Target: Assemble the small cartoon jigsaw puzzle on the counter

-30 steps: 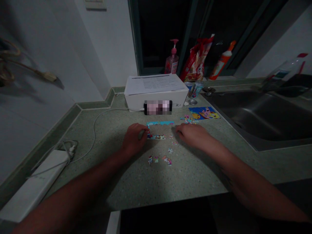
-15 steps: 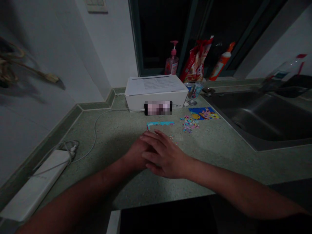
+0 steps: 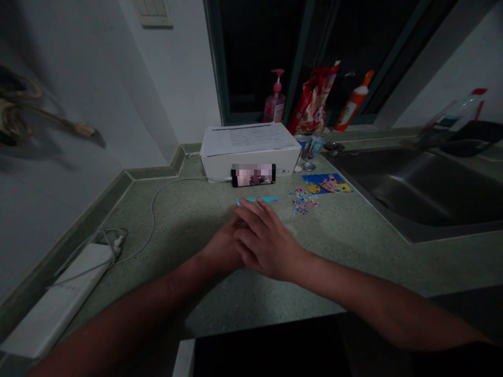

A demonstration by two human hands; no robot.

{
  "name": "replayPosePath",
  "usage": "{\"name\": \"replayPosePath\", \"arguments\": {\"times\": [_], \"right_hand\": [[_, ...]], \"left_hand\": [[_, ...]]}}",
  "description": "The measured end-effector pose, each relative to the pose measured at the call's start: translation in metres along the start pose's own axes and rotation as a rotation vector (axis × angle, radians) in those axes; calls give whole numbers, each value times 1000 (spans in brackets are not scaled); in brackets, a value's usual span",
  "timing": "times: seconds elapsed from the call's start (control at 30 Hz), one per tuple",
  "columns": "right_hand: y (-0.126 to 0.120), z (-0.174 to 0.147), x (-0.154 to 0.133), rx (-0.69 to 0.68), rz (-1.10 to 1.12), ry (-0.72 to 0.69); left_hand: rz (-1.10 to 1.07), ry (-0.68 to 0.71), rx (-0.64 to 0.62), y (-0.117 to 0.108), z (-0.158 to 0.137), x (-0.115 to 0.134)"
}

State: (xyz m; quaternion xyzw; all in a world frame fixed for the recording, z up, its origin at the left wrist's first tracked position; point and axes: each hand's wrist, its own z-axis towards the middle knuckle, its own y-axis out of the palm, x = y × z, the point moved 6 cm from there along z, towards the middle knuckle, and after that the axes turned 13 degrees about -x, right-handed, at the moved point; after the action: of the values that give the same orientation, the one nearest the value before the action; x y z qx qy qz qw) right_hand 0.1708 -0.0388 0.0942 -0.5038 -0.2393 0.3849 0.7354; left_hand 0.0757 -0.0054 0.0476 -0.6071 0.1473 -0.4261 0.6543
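Hands no longer apart: right hand is overlapping left hand, right fingers spreading loosely, left's hidden, can't tell. Jigsaw strip lying part-covered beyond, loose jigsaw pieces resting rightward; handling seemingly pausing.

We look from the person's head, forward and down over the nearby left hand and right hand, across the counter toward the window.
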Motion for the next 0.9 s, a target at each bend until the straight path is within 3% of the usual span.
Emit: {"name": "replayPosePath", "arguments": {"times": [0.03, 0.1, 0.2, 0.4, 0.6, 0.9], "right_hand": [[-3, -2, 7, 28, 10, 23], [-10, -6, 25, 98, 42, 86], [-20, -14, 56, 140, 96, 187], [-26, -23, 107, 63, 123, 424], [-12, -24, 116, -58, 120, 462], [-10, -26, 120, -159, 91, 521]], "left_hand": [[101, 107, -45, -3, -2, 5], [258, 183, -31, -14, -9, 7], [301, 110, 58, -30, -17, 1], [99, -66, 215, -37, -14, -34], [-46, -277, 295, -33, -12, -72], [-51, -290, 290, -31, -12, -72]]}}
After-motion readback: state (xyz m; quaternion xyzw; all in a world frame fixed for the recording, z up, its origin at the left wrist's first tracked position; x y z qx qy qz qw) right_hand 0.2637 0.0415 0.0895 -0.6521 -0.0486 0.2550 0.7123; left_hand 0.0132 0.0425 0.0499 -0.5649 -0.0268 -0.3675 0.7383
